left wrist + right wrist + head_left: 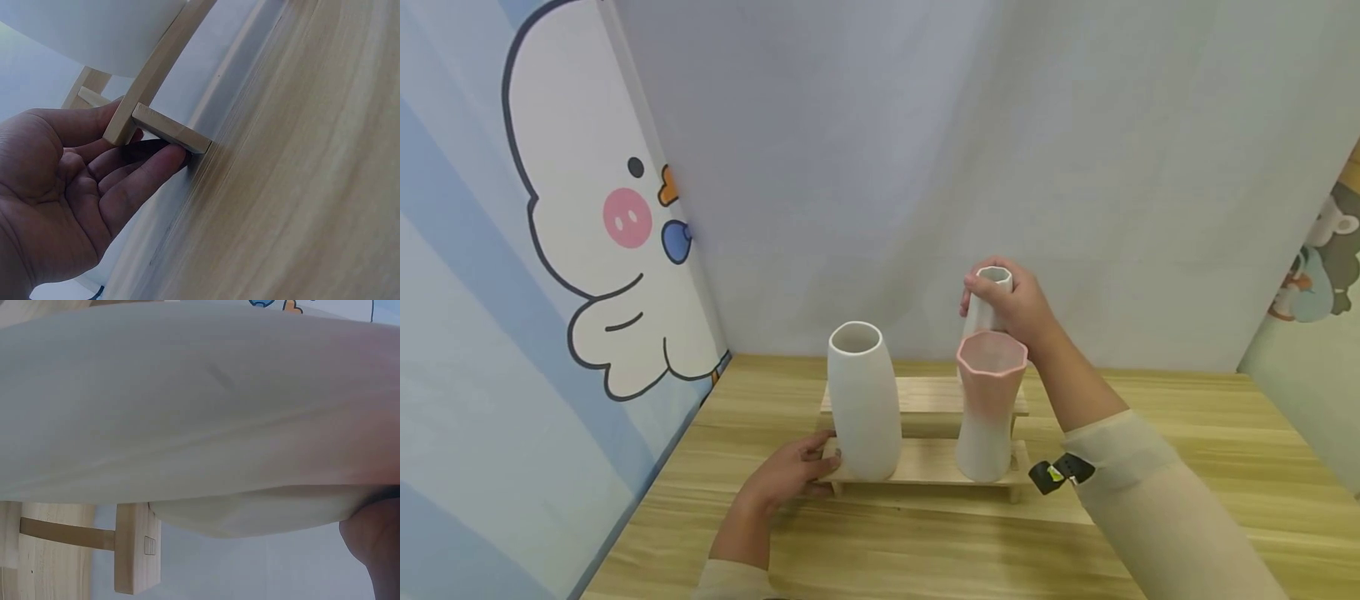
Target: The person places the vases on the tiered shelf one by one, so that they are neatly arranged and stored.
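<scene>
A two-tier wooden stand [928, 461] sits on the table. My left hand [790, 473] holds the left end of its lower shelf; in the left wrist view, the fingers [140, 187] curl around the end and its leg. Close by, a tall plain white vase [865, 408] stands upright on that shelf. A vase with a pink faceted rim fading to white [988, 417] stands at the shelf's right end. Behind it, my right hand [1018, 307] grips a slimmer pale vase [979, 318] just below its rim. In the right wrist view, this vase's base [181, 515] is at the upper shelf.
The stand rests on a wood-grain table [1157, 467] against a pale cloth backdrop [820, 167]. At left is a wall panel with a cartoon duck [580, 192]. A small black device [1060, 473] hangs at the right sleeve cuff.
</scene>
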`<state>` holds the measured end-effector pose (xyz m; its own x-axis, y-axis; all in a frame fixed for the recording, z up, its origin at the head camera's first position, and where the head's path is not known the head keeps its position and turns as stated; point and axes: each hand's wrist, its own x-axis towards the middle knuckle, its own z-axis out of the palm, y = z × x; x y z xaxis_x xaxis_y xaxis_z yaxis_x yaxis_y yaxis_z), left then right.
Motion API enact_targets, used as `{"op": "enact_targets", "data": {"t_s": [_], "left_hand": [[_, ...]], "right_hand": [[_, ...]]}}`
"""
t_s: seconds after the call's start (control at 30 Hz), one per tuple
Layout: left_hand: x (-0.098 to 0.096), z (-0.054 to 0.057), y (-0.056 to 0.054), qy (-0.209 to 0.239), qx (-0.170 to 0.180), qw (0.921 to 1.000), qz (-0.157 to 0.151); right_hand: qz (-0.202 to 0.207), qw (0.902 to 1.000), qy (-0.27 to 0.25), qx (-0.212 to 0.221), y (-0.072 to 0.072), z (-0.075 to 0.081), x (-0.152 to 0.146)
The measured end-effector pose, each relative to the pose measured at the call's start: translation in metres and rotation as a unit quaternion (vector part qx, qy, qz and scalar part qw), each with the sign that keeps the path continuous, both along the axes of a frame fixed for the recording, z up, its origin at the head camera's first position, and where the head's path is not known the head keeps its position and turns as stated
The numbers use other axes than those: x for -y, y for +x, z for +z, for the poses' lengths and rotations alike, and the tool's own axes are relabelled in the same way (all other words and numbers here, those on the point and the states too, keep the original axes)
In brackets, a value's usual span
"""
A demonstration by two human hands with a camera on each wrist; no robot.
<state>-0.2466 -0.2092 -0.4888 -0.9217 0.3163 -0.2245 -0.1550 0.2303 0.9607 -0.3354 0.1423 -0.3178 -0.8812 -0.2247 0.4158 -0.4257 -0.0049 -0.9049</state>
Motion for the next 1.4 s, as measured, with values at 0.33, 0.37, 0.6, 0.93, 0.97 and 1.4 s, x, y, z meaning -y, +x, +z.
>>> {"op": "enact_targets", "data": {"t_s": [0.33,0.37,0.6,0.93,0.97,1.4], "left_hand": [[-0.0001,-0.0003,0.0005,-0.003,0.0,1.0,0.004],[0.0,-0.0005,0.0005,-0.004,-0.001,1.0,0.005],[0.0003,-0.0012,0.0005,-0.005,-0.002,1.0,0.007],[0.0005,-0.0008,0.0012,-0.008,-0.002,1.0,0.005],[0.0006,-0.0009,0.0015,-0.009,-0.003,0.9999,0.005],[0.0003,0.0001,0.0015,-0.012,-0.002,0.9999,0.007]], "right_hand": [[0.015,0.9998,-0.013,0.002,-0.0009,-0.0014,-0.0006],[0.016,0.9998,-0.015,0.004,-0.0012,-0.0019,-0.0006],[0.013,0.9997,-0.015,0.012,-0.0012,-0.0031,-0.0003],[0.01,0.9996,-0.016,0.021,-0.0012,-0.004,-0.0001],[0.009,0.9996,-0.016,0.022,-0.001,-0.0039,0.0],[0.013,0.9995,-0.003,0.028,0.0004,-0.0018,-0.0012]]}}
